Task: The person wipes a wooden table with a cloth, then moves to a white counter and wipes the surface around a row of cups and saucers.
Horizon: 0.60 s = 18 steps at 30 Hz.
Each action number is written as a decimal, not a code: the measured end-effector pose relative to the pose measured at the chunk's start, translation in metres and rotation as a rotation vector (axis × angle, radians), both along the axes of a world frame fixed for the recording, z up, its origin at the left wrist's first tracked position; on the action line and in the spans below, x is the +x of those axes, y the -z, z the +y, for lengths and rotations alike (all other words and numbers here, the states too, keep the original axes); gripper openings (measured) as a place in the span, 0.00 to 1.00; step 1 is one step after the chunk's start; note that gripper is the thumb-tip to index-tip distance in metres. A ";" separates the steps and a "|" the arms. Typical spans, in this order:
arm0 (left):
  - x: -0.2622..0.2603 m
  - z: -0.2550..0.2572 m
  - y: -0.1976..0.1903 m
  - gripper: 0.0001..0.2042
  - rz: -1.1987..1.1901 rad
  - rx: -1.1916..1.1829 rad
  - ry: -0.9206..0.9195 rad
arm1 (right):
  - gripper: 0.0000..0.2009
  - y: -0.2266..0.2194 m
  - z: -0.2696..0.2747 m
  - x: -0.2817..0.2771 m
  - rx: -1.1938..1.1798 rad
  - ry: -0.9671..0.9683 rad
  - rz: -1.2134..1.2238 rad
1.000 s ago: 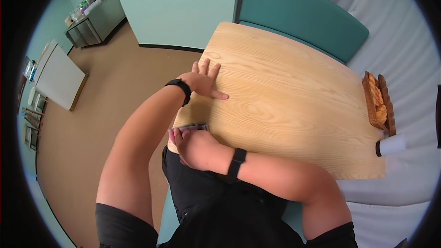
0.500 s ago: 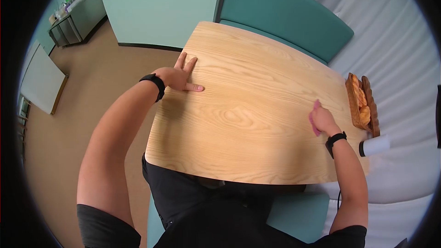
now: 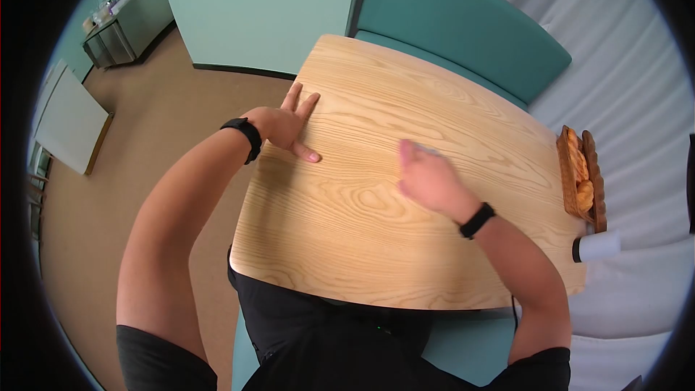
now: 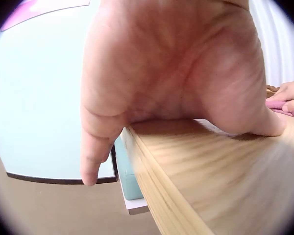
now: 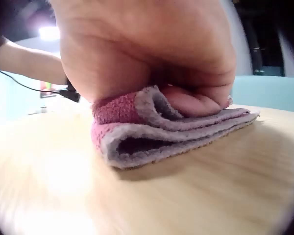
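Observation:
My right hand (image 3: pixel 438 185) presses a folded pink and grey cleaning cloth (image 5: pixel 120 110) onto the wooden tabletop (image 3: pixel 311 246), around the middle of the table. In the right wrist view the curled fingers grip the cloth's top layers, and its folded layers lie against the wood. Most of the cloth is hidden under the hand in the head view. At the table's left edge my left hand (image 3: pixel 282 124) rests with fingers spread and thumb on the top. The left wrist view shows one finger (image 4: pixel 91 161) reaching down past the edge.
On the right side of the table stands a brown basket (image 3: pixel 563 163) with bread (image 3: pixel 585 192) in it. A white cylinder with a black end (image 3: pixel 599 247) lies near it, beside a pale curtain (image 3: pixel 637 174). A green bench (image 3: pixel 463 22) lines the far side.
My right hand swept the cloth from the near left corner to the right side, then back left to the middle. The left hand stays at the left edge, its thumb shifted slightly.

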<state>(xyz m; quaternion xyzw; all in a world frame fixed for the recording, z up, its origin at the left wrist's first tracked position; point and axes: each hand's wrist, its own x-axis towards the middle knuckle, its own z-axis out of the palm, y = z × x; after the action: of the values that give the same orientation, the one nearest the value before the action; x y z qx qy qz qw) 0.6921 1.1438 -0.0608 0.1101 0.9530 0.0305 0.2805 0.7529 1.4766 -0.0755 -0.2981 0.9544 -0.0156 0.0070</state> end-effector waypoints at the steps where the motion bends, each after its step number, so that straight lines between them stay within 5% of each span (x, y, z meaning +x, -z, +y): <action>1: 0.000 -0.001 0.000 0.81 0.007 0.012 -0.005 | 0.26 -0.001 -0.032 0.005 0.012 -0.066 -0.036; 4: 0.001 0.000 -0.003 0.81 -0.006 0.000 -0.015 | 0.30 -0.003 -0.097 0.013 -0.099 -0.283 0.000; 9: 0.003 0.003 -0.006 0.80 -0.033 -0.010 -0.034 | 0.26 -0.002 -0.119 -0.040 -0.085 -0.137 -0.105; 11: 0.001 0.003 -0.004 0.81 -0.032 0.004 -0.039 | 0.25 -0.001 -0.079 -0.081 -0.096 -0.030 -0.056; 13: 0.000 0.001 -0.004 0.81 -0.042 0.037 -0.046 | 0.23 -0.014 -0.022 -0.119 -0.076 0.283 -0.325; 18: -0.003 -0.002 0.001 0.82 -0.049 0.094 -0.052 | 0.27 0.028 0.211 -0.167 -0.021 0.577 -0.056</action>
<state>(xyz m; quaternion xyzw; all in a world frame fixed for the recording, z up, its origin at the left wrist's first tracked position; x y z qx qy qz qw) 0.6888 1.1416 -0.0622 0.0974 0.9459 0.0852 0.2976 0.5854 1.6876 -0.1039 -0.0138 0.9990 -0.0352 0.0253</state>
